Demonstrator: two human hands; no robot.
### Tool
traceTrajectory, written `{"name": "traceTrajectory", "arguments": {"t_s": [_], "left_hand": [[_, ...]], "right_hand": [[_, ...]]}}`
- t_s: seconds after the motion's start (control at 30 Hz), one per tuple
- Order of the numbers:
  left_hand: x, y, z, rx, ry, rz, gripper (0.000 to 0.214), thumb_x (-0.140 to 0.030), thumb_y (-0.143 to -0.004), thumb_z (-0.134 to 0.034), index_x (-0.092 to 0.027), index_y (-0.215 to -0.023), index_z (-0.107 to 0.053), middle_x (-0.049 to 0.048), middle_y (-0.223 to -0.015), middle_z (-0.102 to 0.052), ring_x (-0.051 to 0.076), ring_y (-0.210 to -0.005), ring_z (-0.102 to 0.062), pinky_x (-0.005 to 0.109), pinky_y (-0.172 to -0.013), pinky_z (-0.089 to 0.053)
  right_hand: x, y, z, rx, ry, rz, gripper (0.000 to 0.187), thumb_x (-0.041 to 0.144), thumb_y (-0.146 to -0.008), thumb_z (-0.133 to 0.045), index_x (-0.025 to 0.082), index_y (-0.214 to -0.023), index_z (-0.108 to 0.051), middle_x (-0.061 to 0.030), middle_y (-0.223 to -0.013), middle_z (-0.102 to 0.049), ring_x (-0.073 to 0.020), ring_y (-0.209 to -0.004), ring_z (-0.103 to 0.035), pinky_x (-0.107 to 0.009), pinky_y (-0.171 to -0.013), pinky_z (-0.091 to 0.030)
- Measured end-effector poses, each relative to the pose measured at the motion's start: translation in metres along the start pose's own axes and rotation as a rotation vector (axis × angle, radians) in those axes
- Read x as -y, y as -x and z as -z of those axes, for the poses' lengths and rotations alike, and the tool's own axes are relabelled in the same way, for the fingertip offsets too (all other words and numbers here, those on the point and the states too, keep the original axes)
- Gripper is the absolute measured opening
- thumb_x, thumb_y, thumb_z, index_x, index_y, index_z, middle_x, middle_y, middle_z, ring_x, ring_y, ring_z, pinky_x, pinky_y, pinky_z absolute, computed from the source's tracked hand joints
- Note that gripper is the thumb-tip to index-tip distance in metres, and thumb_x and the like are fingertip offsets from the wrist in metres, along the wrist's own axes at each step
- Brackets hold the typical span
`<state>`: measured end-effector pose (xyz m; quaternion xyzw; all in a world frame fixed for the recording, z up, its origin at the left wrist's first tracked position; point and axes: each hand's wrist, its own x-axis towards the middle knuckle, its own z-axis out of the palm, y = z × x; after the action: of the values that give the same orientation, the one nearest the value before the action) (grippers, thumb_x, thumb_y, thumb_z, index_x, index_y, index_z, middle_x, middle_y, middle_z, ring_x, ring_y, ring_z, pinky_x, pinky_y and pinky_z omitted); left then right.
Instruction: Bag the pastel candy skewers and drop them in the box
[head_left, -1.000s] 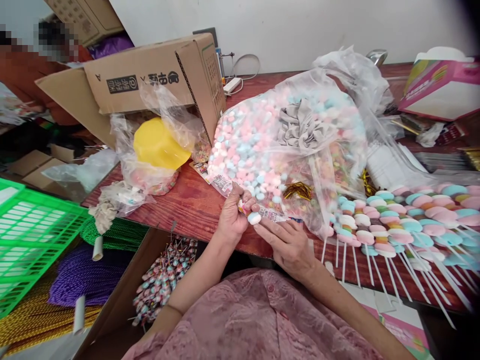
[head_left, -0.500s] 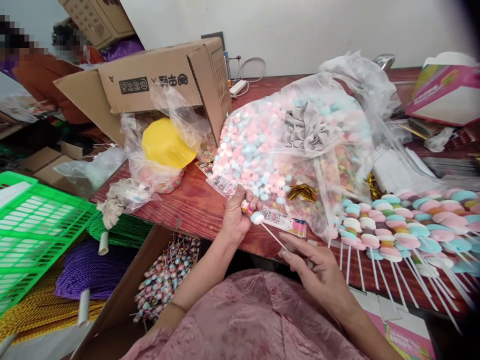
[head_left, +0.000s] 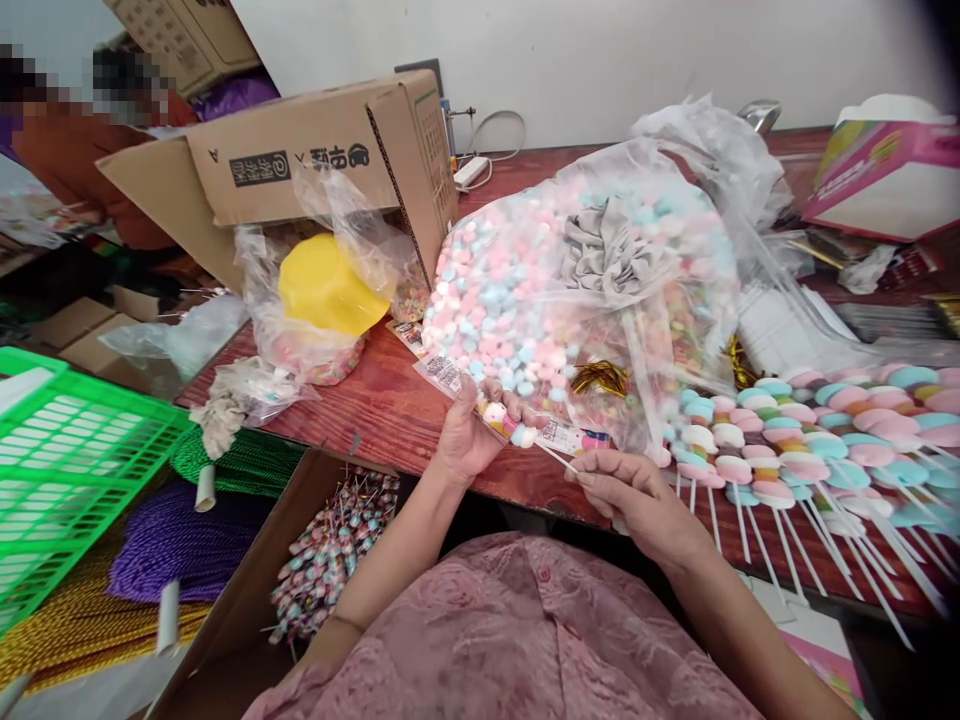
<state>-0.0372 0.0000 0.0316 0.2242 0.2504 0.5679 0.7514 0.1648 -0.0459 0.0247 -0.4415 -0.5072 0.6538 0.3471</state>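
My left hand is closed around a marshmallow skewer with white, yellow and pink pieces, partly hidden by the fingers. A clear printed wrapper lies at the same spot, and I cannot tell whether the marshmallows are inside it. My right hand pinches the lower end of the skewer's thin white stick. Just beyond my hands rests a big clear bag of pink, blue and white sweets. Gold twist ties lie on that bag.
Many finished marshmallow skewers cover the table's right side, sticks over the edge. A cardboard box and a yellow bowl-like piece stand back left. Below are a green basket and a carton of small wrapped sweets. Other people work far left.
My right hand has closed from spread fingers to a pinch on the stick's end. In my left hand the skewer lies flatter, and more of its marshmallows show.
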Motion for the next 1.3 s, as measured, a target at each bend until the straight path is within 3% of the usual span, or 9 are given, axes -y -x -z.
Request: {"name": "traceTrajectory", "arguments": {"t_s": [0.13, 0.3, 0.43, 0.6, 0.77, 0.83, 0.97, 1.1, 1.3], "left_hand": [[0.002, 0.001, 0.001, 0.014, -0.014, 0.053, 0.053, -0.069, -0.08, -0.061, -0.018, -0.067, -0.052, 0.0017, -0.059, -0.057, 0.024, -0.078, -0.067, 0.043, -0.082, -0.053], [0.004, -0.001, -0.002, 0.084, -0.047, 0.059, 0.051, -0.065, -0.079, -0.065, -0.018, -0.067, -0.05, 0.0006, -0.06, -0.058, 0.024, -0.078, -0.068, 0.045, -0.085, -0.053], [0.015, -0.001, -0.004, 0.128, -0.021, 0.037, 0.051, -0.063, -0.075, -0.071, -0.018, -0.068, -0.048, -0.0014, -0.06, -0.057, 0.024, -0.079, -0.069, 0.045, -0.086, -0.053], [0.035, 0.003, -0.006, 0.06, 0.013, 0.092, 0.05, -0.063, -0.07, -0.075, -0.018, -0.074, -0.054, 0.0015, -0.071, -0.064, 0.027, -0.09, -0.07, 0.045, -0.09, -0.052], [0.007, -0.004, 0.001, 0.052, 0.023, -0.015, 0.067, -0.064, -0.057, -0.083, -0.018, -0.102, -0.065, 0.0083, -0.091, -0.072, 0.032, -0.102, -0.066, 0.049, -0.093, -0.05], [-0.013, -0.01, 0.005, 0.026, 0.026, -0.101, 0.064, -0.064, -0.062, -0.081, -0.018, -0.104, -0.065, 0.0077, -0.092, -0.072, 0.031, -0.098, -0.067, 0.05, -0.093, -0.049], [-0.032, -0.018, 0.007, -0.1, -0.002, -0.153, 0.025, -0.041, -0.083, -0.072, -0.018, -0.082, -0.062, -0.0023, -0.067, -0.061, 0.015, -0.067, -0.064, 0.041, -0.088, -0.053], [-0.018, -0.018, 0.0, -0.185, 0.048, -0.159, 0.036, -0.035, -0.087, -0.069, -0.018, -0.066, -0.046, -0.0074, -0.056, -0.043, 0.007, -0.052, -0.05, 0.028, -0.073, -0.053], [0.004, -0.012, -0.012, -0.21, 0.112, -0.124, 0.04, -0.026, -0.085, -0.072, -0.018, -0.063, -0.039, -0.0086, -0.056, -0.038, 0.005, -0.045, -0.039, 0.022, -0.057, -0.045]], "right_hand": [[0.0, 0.002, 0.0, 0.015, 0.027, -0.027, 0.027, 0.044, -0.077, -0.068, 0.017, -0.075, -0.069, 0.0049, -0.052, -0.046, -0.0069, -0.046, -0.03, -0.022, -0.044, -0.02], [0.007, 0.004, -0.009, -0.016, 0.241, 0.103, 0.024, 0.039, -0.082, -0.06, 0.018, -0.073, -0.069, 0.0016, -0.06, -0.055, -0.0105, -0.055, -0.042, -0.023, -0.05, -0.031], [0.001, -0.001, -0.03, -0.033, 0.232, 0.147, 0.023, 0.034, -0.085, -0.055, 0.017, -0.073, -0.066, 0.0033, -0.056, -0.048, -0.0094, -0.052, -0.037, -0.023, -0.048, -0.028], [-0.008, -0.015, -0.049, -0.014, 0.143, 0.124, 0.027, 0.037, -0.088, -0.048, 0.018, -0.07, -0.057, 0.0061, -0.051, -0.038, -0.0084, -0.047, -0.031, -0.023, -0.045, -0.025], [-0.003, -0.015, -0.034, -0.054, 0.379, 0.282, 0.026, 0.031, -0.091, -0.048, 0.019, -0.07, -0.056, 0.0039, -0.057, -0.046, -0.0096, -0.053, -0.039, -0.023, -0.052, -0.031], [-0.004, -0.011, -0.026, -0.06, 0.504, 0.345, 0.025, 0.027, -0.093, -0.048, 0.018, -0.071, -0.058, 0.003, -0.059, -0.05, -0.01, -0.056, -0.043, -0.024, -0.055, -0.034], [-0.011, -0.004, -0.019, -0.11, 0.651, 0.436, 0.024, 0.022, -0.095, -0.047, 0.018, -0.076, -0.061, 0.0025, -0.06, -0.055, -0.0102, -0.054, -0.048, -0.024, -0.056, -0.036], [-0.024, -0.004, -0.023, -0.216, 0.841, 0.553, 0.021, 0.018, -0.095, -0.046, 0.018, -0.083, -0.063, 0.0003, -0.064, -0.062, -0.0123, -0.056, -0.056, -0.026, -0.058, -0.038], [-0.027, -0.011, -0.031, -0.291, 0.984, 0.671, 0.021, 0.015, -0.094, -0.045, 0.018, -0.085, -0.064, -0.0049, -0.072, -0.07, -0.0159, -0.061, -0.063, -0.027, -0.061, -0.041]]}}
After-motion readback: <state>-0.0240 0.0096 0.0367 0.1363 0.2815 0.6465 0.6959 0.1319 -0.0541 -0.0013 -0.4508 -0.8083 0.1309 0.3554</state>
